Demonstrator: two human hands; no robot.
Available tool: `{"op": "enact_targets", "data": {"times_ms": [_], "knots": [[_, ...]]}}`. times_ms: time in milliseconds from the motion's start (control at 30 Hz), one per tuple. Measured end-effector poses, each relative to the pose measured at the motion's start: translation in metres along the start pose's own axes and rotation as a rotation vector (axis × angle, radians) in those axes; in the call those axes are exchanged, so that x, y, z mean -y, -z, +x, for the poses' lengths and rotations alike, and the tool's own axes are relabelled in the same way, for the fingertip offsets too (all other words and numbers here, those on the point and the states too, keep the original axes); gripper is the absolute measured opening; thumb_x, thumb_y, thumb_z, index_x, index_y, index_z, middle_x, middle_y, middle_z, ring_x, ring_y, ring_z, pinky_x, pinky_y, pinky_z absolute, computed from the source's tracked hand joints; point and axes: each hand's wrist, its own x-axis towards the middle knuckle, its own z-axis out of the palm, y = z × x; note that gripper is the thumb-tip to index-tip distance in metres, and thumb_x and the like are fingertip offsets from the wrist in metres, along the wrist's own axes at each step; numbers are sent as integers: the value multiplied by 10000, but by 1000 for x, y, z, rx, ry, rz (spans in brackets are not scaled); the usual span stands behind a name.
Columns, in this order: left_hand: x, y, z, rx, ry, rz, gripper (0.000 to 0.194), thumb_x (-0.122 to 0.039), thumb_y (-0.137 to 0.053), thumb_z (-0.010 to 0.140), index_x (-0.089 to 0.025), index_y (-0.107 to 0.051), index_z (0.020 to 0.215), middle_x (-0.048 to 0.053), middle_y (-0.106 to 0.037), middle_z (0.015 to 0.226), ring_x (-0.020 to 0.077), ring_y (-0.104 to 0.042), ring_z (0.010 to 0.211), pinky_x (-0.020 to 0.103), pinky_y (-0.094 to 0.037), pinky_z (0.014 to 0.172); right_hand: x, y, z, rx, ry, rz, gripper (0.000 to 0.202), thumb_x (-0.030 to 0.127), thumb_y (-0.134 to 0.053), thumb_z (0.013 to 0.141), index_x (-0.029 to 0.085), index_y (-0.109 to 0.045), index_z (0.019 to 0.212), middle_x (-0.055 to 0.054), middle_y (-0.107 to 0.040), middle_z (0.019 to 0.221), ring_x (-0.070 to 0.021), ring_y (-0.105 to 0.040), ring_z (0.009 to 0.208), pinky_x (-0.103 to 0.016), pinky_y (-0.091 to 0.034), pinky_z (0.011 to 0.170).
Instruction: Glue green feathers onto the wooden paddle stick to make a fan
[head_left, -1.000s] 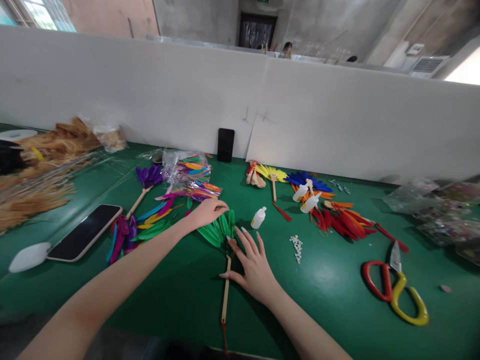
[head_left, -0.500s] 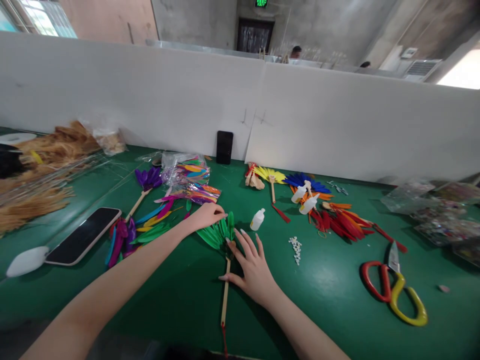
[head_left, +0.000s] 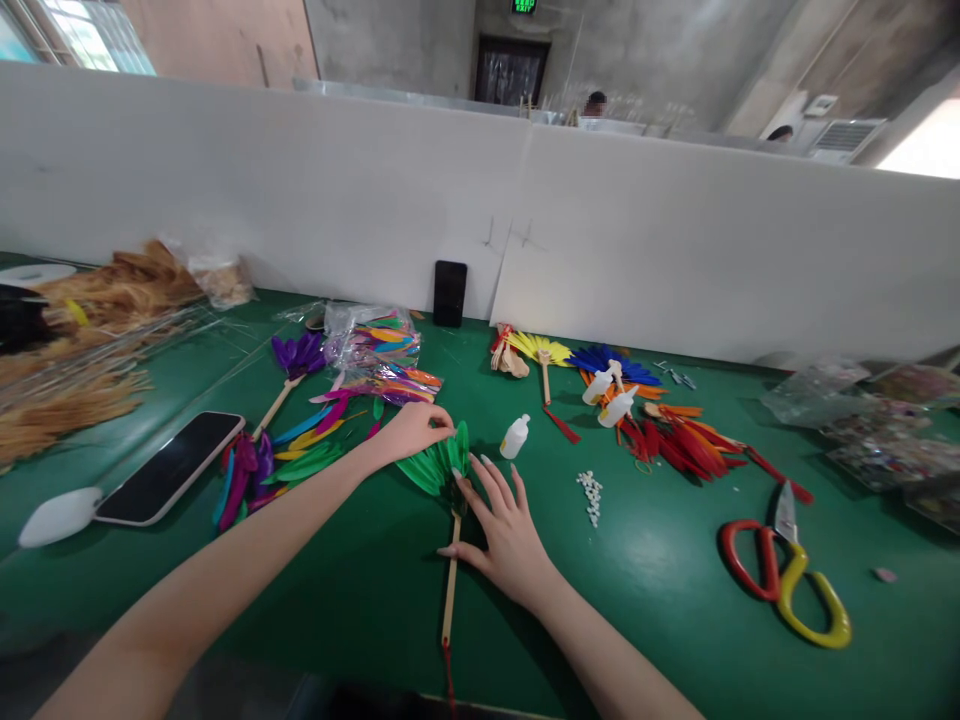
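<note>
A small fan of green feathers point(head_left: 424, 472) lies on the table before me, with a flat wooden handle point(head_left: 450, 590) and a red cord point(head_left: 450, 675) at its lower end. My left hand point(head_left: 414, 430) is closed in a pinch at the upper tip of one green feather. Spread over the fan's base and handle, my right hand point(head_left: 506, 535) has its index fingertip on the feather roots and its thumb across the handle. Its other fingers stretch out, partly hiding the base. A white glue bottle point(head_left: 515, 437) stands just beyond, beside small white beads point(head_left: 590, 498).
Scissors point(head_left: 787, 570) with red and yellow handles lie at right. Purple point(head_left: 298, 355), yellow point(head_left: 541, 348) and blue feather fans point(head_left: 600, 358) lie farther back. Loose feathers point(head_left: 307, 460) and a phone point(head_left: 172, 468) are at left. A white partition point(head_left: 262, 190) bounds the table's back.
Both hands stay almost where they were on the green fan. The view has shifted very slightly.
</note>
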Motion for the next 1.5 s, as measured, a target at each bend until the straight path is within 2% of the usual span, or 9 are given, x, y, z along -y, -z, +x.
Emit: {"op": "enact_targets", "data": {"times_ms": [200, 367, 533, 667, 833, 1033, 1133, 1333, 1500], "knots": [[-10, 14, -7, -44, -43, -56, 218, -344, -563, 776, -159, -669, 734, 21, -664, 704, 145, -561, 628, 236, -405, 591, -3, 3, -2, -104, -72, 169, 693, 520, -406, 900, 192, -180, 1467, -118, -301, 1491, -269, -228, 1381, -522, -228, 1103], [-28, 28, -22, -105, -129, -168, 252, -376, -571, 780, -143, -652, 727, 35, -644, 709, 140, -546, 622, 240, -406, 581, -9, 16, 6, -286, -219, 530, 488, 406, -442, 912, 225, -408, 1365, -107, -453, 1391, -242, -408, 1290, -416, -376, 1036], [-50, 37, -37, -96, -156, -234, 252, -386, -580, 784, -147, -660, 770, 30, -631, 711, 132, -531, 616, 236, -399, 555, 0, 43, 36, -149, -321, 824, 401, 447, -547, 843, 176, -609, 1131, -67, -695, 988, -244, -628, 969, -350, -491, 829], [-53, 37, -44, -107, -166, -264, 237, -371, -587, 772, -147, -658, 749, 27, -618, 690, 125, -511, 598, 234, -386, 541, 6, 50, 56, -82, -312, 872, 384, 465, -500, 856, 164, -601, 641, -16, -624, 611, -191, -630, 673, -252, -461, 574], [-39, 29, -56, -153, -62, -330, 378, -453, -595, 768, -170, -649, 1013, 15, -608, 759, 82, -419, 495, 213, -330, 463, 6, 47, 59, -59, -270, 846, 386, 437, -505, 852, 171, -576, 580, 1, -595, 553, -143, -557, 564, -231, -414, 522], [-28, 9, -68, -155, -66, -217, 292, -458, -589, 781, -180, -674, 763, -6, -565, 659, 92, -426, 507, 209, -307, 457, 13, 46, 58, -19, -250, 799, 298, 407, -551, 825, 174, -690, 702, -4, -671, 630, -163, -617, 619, -251, -473, 584], [-19, 7, -69, -231, -17, -247, 331, -487, -573, 789, -170, -647, 733, -25, -527, 557, 97, -449, 470, 210, -318, 454, 10, 48, 46, -86, -307, 757, 302, 421, -541, 838, 186, -697, 948, -57, -725, 908, -215, -662, 849, -319, -508, 746], [8, 7, -63, -145, 136, -320, 350, -486, -574, 782, -145, -637, 739, -45, -478, 436, 90, -420, 383, 211, -318, 427, 8, 26, -2, -263, -297, 420, 336, 377, -464, 896, 241, -567, 1185, -86, -615, 1219, -245, -544, 1159, -551, -225, 1079], [16, -6, -47, -117, 106, -296, 314, -431, -571, 778, -147, -666, 870, -10, -579, 555, 88, -422, 411, 211, -325, 425, 24, 1, -21, -206, -236, 194, 651, 478, -534, 847, 250, -310, 1414, -126, -412, 1413, -288, -339, 1328, -567, -248, 1070]]}}
